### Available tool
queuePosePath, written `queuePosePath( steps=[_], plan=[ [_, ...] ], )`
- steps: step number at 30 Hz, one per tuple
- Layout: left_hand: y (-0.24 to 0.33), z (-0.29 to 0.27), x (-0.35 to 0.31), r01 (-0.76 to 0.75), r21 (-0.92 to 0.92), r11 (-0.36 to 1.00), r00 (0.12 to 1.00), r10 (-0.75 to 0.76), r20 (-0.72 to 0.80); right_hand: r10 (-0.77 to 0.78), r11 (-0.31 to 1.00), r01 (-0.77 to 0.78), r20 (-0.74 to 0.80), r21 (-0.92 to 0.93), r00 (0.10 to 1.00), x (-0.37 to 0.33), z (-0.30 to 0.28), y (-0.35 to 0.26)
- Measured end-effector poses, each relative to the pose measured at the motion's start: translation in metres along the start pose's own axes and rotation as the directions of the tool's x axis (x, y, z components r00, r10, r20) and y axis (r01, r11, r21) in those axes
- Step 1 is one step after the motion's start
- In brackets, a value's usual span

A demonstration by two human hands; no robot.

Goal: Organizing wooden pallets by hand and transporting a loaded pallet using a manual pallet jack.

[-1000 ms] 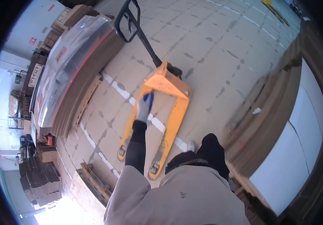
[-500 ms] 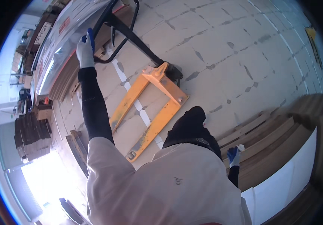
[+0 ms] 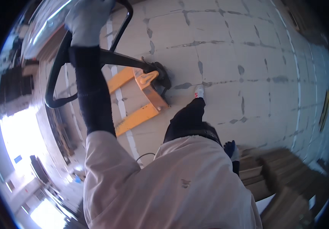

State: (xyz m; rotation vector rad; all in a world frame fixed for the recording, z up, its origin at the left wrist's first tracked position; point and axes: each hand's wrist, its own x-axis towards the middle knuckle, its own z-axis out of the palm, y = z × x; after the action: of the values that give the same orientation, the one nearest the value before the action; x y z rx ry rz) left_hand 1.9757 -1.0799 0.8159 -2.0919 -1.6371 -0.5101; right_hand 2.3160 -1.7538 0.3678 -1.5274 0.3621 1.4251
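Pallet jack: orange frame [image 3: 153, 96] left of the frame's centre, its two forks [image 3: 137, 119] pointing toward lower left, the dark wheel base [image 3: 163, 78] at its upper right.
Handle: black loop [image 3: 51, 86] in the upper left, joined to the base by a slanting bar; its top meets the upper edge.
Left hand: grey glove [image 3: 88, 23] in the upper left, laid over the loop and grasping it; fingertips hidden.
Right hand: dark-fingered glove [image 3: 231, 149] right of the waist, just beside the cardboard stack [image 3: 290, 168]; cannot tell whether it holds anything.
Floor room: pale tiled floor [image 3: 225, 57] spreads from the jack across the upper middle to the right, with one white shoe [image 3: 199, 91] on it.
Edges: cardboard bounds the lower right; a film-wrapped stack [image 3: 44, 28] bounds the upper left; white floor line [image 3: 121, 105] passes beneath the forks.
Markings: small dark emblem [image 3: 185, 183] on the beige shirt [image 3: 153, 198], blurred; red marks on the shoe, too small to read.
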Motion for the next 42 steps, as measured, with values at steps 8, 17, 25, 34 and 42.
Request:
queuePosePath(
  steps=[8, 17, 25, 34, 42],
  plan=[
    [0.006, -0.007, 0.022, -0.065, -0.303, 0.951, 0.982, 0.114, 0.149, -0.167, 0.900, 0.154, 0.005, -0.408, 0.986, 0.083, 0.072, -0.248],
    [-0.165, -0.054, -0.092, 0.799, -0.073, 0.597, 0.576, -0.724, 0.379, 0.114, 0.770, -0.051, 0.058, -0.636, 0.992, 0.262, 0.177, -0.490],
    [-0.167, -0.055, -0.104, 0.852, 0.095, 0.515, 0.467, -0.830, 0.306, 0.230, 0.456, 0.143, 0.271, -0.878, 0.935, 0.412, 0.399, -0.646],
    [-0.046, 0.005, 0.071, 0.687, 0.282, 0.670, 0.547, -0.732, 0.406, 0.305, 0.386, 0.554, 0.669, -0.738, 0.678, 0.415, 0.795, -0.696],
    [0.015, 0.002, 0.051, 0.973, -0.226, 0.033, 0.054, -0.995, 0.085, 0.535, 0.424, 0.517, 0.666, -0.744, 0.519, 0.382, 0.875, -0.587]
  ],
)
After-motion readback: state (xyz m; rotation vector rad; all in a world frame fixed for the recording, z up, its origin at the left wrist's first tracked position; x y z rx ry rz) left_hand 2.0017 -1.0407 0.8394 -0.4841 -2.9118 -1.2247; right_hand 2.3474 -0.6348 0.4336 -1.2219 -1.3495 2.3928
